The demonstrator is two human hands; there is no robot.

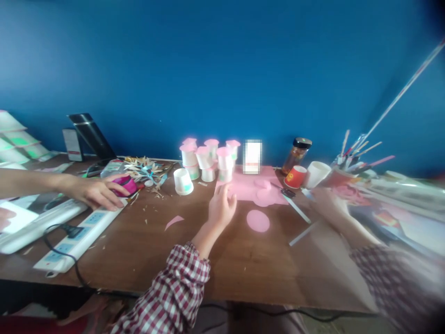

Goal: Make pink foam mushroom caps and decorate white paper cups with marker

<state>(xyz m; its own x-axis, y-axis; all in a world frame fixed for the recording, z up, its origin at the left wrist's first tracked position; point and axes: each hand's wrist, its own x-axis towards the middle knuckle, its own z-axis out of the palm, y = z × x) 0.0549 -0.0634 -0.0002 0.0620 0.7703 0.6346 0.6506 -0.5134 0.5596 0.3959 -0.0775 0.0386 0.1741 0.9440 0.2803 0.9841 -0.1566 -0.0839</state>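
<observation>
My left hand [221, 206] is over the front left corner of a pink paper sheet [243, 188], fingers loosely curled, with a gap between thumb and finger and nothing visible in it. Just behind it stand several white paper cups [225, 162], stacked with pink paper discs between and on top. A separate white cup [183, 182] is upside down to their left. A pink paper disc [257, 221] lies to the right of my left hand. My right hand [328, 206] is smeared by motion beside crumpled pink scraps [352, 194]; its fingers cannot be made out.
Another person's hand [99, 190] rests by a magenta object [125, 184] and a white power strip [78, 241]. Scissors [288, 192], a red cup [295, 176], a white cup [317, 175] and a bottle [296, 157] stand or lie right. Paper scraps [148, 171] are heaped left.
</observation>
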